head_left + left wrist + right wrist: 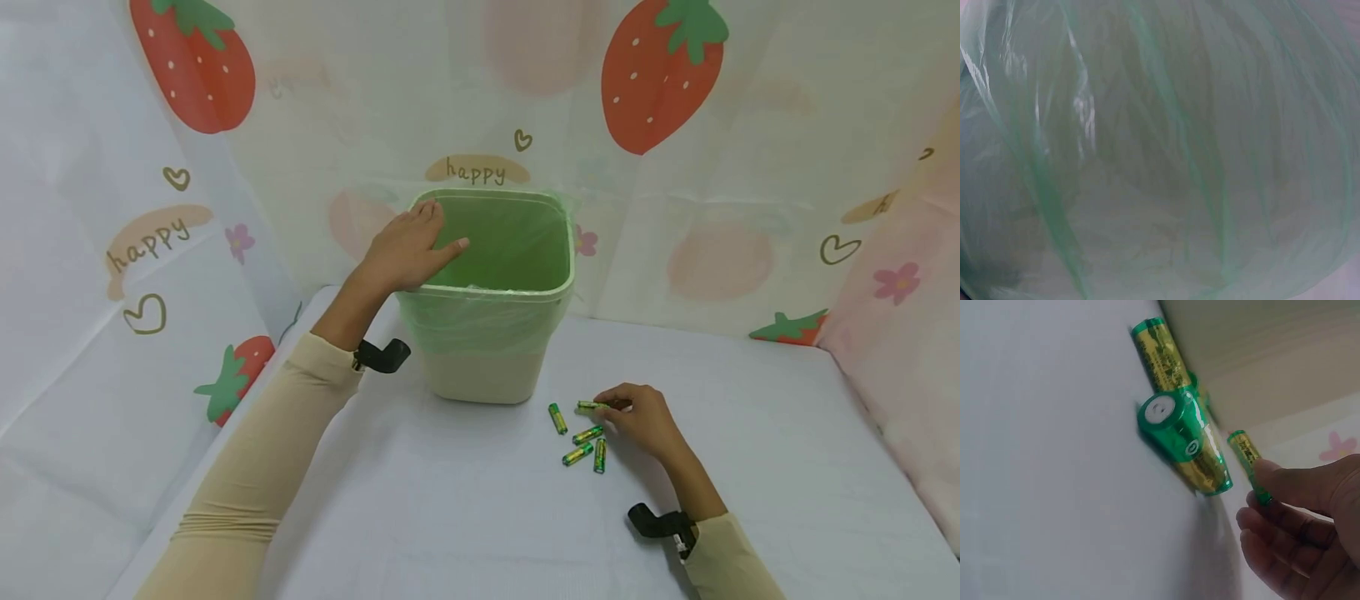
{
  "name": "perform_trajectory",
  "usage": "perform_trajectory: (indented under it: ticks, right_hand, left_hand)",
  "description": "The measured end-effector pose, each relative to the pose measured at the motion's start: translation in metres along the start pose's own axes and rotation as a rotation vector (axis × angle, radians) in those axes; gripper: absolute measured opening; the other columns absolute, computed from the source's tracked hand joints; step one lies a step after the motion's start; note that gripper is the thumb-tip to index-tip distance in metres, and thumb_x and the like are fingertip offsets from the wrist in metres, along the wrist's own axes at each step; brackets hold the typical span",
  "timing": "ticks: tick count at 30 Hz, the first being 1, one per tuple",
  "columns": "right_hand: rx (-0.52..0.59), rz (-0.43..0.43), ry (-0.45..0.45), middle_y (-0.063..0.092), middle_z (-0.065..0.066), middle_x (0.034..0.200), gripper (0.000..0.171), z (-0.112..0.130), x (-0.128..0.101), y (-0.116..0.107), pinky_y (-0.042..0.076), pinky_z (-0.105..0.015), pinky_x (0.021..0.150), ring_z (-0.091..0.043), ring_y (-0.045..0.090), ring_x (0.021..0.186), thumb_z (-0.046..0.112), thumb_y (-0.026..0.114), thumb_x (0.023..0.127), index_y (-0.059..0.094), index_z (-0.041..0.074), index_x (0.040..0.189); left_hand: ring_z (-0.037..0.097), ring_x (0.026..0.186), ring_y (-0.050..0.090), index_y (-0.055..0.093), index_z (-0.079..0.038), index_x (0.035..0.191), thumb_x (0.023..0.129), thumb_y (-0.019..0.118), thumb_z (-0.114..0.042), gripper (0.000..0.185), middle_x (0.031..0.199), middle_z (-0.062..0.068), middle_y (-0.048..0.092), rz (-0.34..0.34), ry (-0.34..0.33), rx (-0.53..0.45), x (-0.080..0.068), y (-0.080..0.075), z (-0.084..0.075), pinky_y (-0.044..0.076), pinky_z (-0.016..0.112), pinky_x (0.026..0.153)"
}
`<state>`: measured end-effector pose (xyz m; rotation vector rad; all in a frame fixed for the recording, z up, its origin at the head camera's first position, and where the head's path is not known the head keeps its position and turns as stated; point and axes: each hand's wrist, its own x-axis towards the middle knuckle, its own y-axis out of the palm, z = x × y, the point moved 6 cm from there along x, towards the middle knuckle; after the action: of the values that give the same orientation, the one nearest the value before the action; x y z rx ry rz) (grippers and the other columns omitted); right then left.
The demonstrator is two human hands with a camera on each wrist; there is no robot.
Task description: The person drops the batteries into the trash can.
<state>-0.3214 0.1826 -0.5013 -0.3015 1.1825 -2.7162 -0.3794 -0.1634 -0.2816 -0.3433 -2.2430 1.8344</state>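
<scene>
A beige bin [486, 367] lined with a green plastic bag [517, 242] stands on the white cloth. My left hand [429, 235] rests flat on the bin's left rim, fingers straight, thumb over the opening. The left wrist view is filled by the green plastic bag [1160, 150]. Right of the bin's foot, my right hand [611, 406] pinches one end of a green-and-gold battery [590, 406] that lies on the cloth. In the right wrist view the right hand [1260, 490] holds that battery [1245, 453] between thumb and fingers. Several more batteries [577, 454] lie just left of the hand.
The white cloth-covered table [450, 517] is walled at the back and on both sides by a strawberry-print curtain [675, 167]. Two more batteries [1185, 447] lie close to the right wrist camera. A black wrist mount [382, 357] sits on each forearm.
</scene>
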Motion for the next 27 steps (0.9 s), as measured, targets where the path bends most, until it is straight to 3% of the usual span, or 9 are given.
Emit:
perform_trajectory:
  ticks: [12, 27]
  right_hand:
    - [0.076, -0.088, -0.100, 0.075, -0.004, 0.101, 0.016, 0.030, -0.006, -0.018, 0.054, -0.035, 0.073, -0.023, 0.068, 0.091, 0.014, 0.076, 0.093, 0.079, 0.010, 0.109]
    - [0.069, -0.160, -0.177, 0.075, -0.002, 0.102, 0.016, 0.070, -0.018, -0.042, 0.057, -0.026, 0.070, -0.016, 0.067, 0.088, 0.012, 0.077, 0.092, 0.079, 0.010, 0.108]
  left_hand:
    - [0.032, 0.156, 0.000, 0.003, 0.005, 0.160, 0.109, 0.031, -0.055, 0.084, 0.168, 0.022, -0.002, 0.005, -0.004, 0.006, 0.002, 0.001, 0.002, 0.002, 0.044, 0.126]
    - [0.032, 0.156, 0.000, 0.003, 0.006, 0.160, 0.109, 0.031, -0.054, 0.084, 0.168, 0.022, -0.002, 0.006, -0.005, 0.001, 0.002, 0.001, 0.001, 0.003, 0.044, 0.126]
